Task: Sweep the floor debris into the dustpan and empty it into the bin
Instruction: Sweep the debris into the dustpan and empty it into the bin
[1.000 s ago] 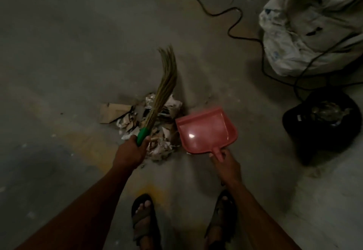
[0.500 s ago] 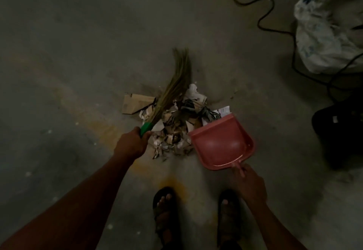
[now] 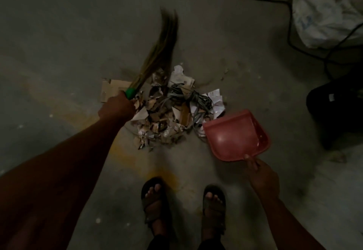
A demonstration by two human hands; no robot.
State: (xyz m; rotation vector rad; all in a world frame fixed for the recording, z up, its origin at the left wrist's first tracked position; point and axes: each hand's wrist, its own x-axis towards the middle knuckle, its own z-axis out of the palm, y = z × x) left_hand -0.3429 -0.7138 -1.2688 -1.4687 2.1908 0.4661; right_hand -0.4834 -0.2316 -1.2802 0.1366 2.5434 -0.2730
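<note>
Head view: left hand (image 3: 115, 108) gripping green handle of grass broom (image 3: 157, 53), fingers curling round it; bristles blurring toward upper centre of frame. Debris pile (image 3: 169, 112) of torn paper, card and tangled cord lying at frame centre on concrete floor (image 3: 59, 24). Right hand (image 3: 263, 177) holding red dustpan (image 3: 235, 137) at its near edge, fingers wrapping handle; pan's far lip touching pile's right side. Black bin (image 3: 337, 108) sitting at right edge. White sack (image 3: 322, 10) lying upper right. Sandalled feet (image 3: 155, 200) showing lower centre.

Left hand (image 3: 115, 108) fisted in a tight grip, arm outstretched, right hand (image 3: 262, 175) curled, pinching, arm bent
</note>
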